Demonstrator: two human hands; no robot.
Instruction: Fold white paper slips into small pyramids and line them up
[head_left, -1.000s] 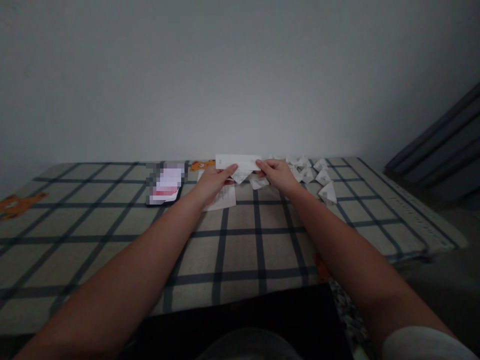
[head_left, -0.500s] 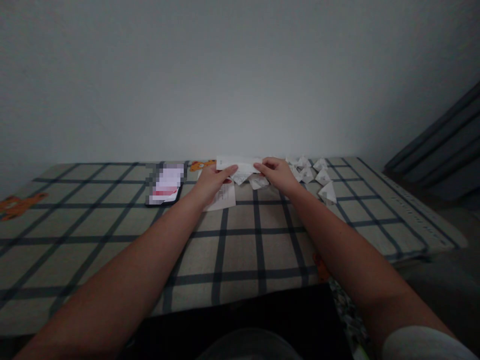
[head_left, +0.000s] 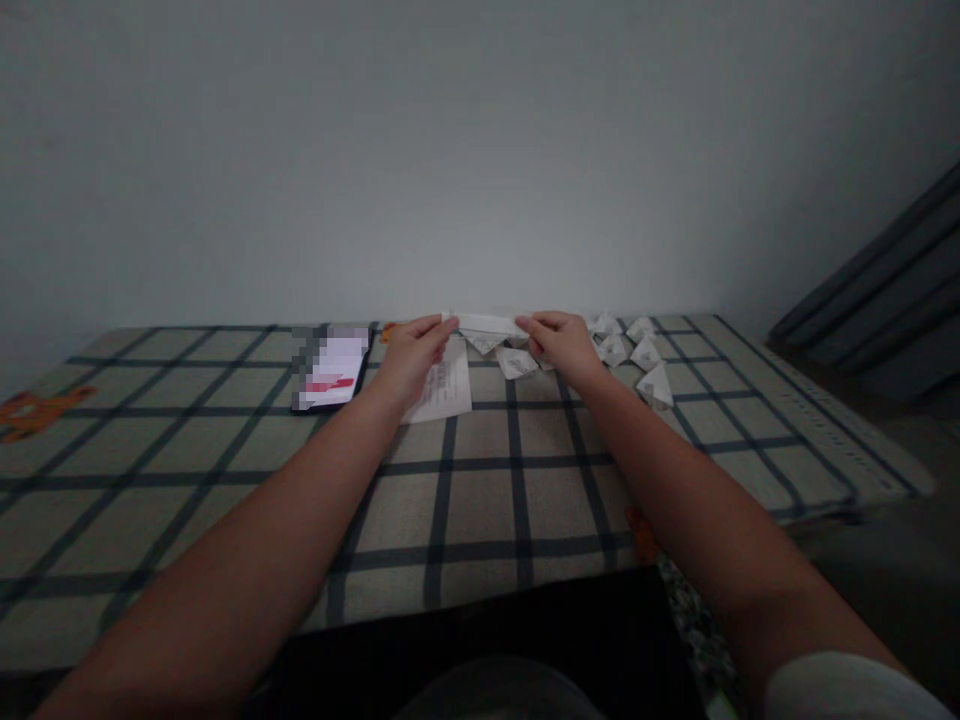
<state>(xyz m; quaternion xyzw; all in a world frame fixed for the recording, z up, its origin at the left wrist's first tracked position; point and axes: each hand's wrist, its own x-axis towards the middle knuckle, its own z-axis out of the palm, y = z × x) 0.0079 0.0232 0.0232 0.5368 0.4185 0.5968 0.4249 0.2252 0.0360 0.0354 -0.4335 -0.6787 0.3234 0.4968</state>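
A narrow folded strip of white paper (head_left: 489,324) stretches between my two hands, above the far part of the table. My left hand (head_left: 414,352) pinches its left end between thumb and fingers. At the other end, my right hand (head_left: 559,345) grips it the same way. Under and beside my left hand lies a printed sheet of paper (head_left: 450,388), partly covered by the hand. Small folded paper pieces (head_left: 517,363) rest just below and behind the strip, some of them half hidden by my right hand.
Several folded paper pieces (head_left: 654,384) sit right of my right hand. A phone (head_left: 330,370) with a lit, blurred screen lies to the left. The checked tablecloth (head_left: 480,500) covers the table up to the wall (head_left: 480,160). Dark grey fabric (head_left: 885,290) hangs at right.
The paper between my hands has become narrower, a flat strip now rather than a wider piece. My left hand has shifted slightly left and its fingers have closed on the end.
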